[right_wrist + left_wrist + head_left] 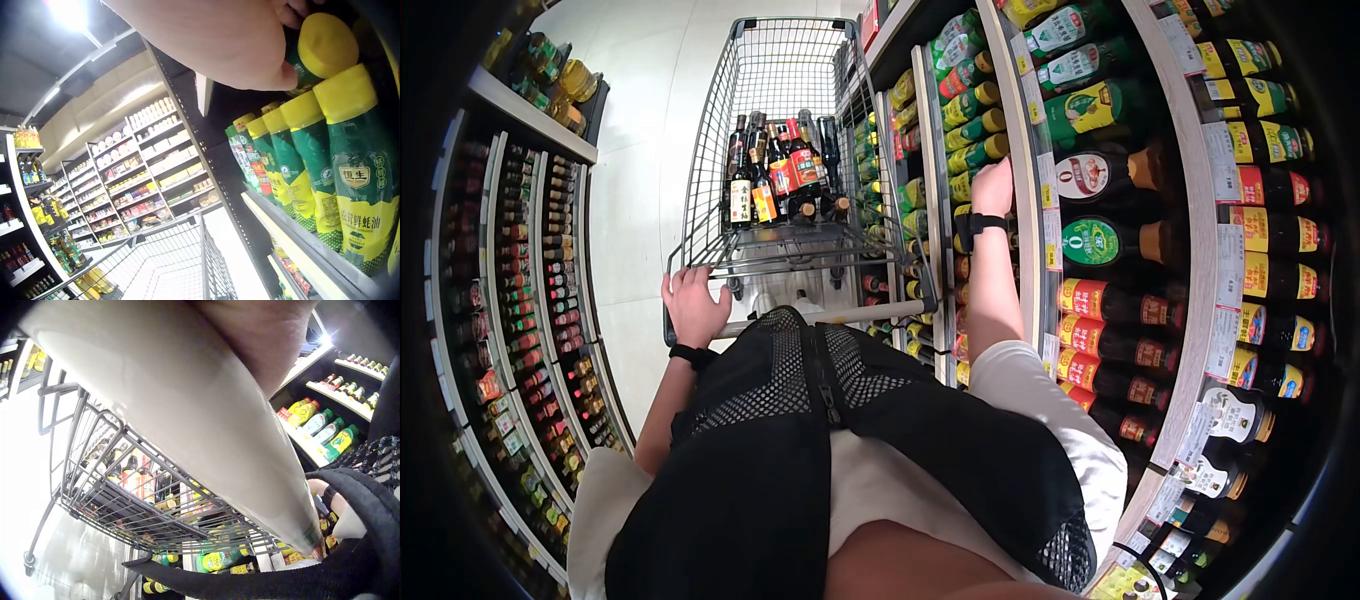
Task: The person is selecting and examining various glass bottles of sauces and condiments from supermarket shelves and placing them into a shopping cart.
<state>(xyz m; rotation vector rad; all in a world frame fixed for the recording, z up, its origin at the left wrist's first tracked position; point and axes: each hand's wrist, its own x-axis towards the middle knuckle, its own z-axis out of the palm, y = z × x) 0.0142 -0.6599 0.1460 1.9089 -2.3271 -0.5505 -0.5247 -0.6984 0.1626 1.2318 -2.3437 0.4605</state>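
Note:
In the head view my left hand (pixel 694 307) rests on the left end of the shopping cart's handle (pixel 785 322), thumb spread to the side. The left wrist view has its palm (pixel 262 337) against the pale bar (pixel 187 406); its fingers are hidden there. At the shelf on the right, my right hand (pixel 992 190) reaches among green bottles with yellow caps (pixel 990 122). Up close in the right wrist view, the right hand (pixel 212 44) grips a yellow-capped bottle (pixel 328 45) behind the front row, thumb and fingers at its neck, partly hidden.
Dark bottles with red and yellow labels (pixel 800 170) lie and stand in the cart basket (pixel 785 60). Shelves of sauce bottles (pixel 1100 330) line the right side, more shelves (pixel 520 300) the left. Pale floor (pixel 635 130) runs between the cart and the left shelves.

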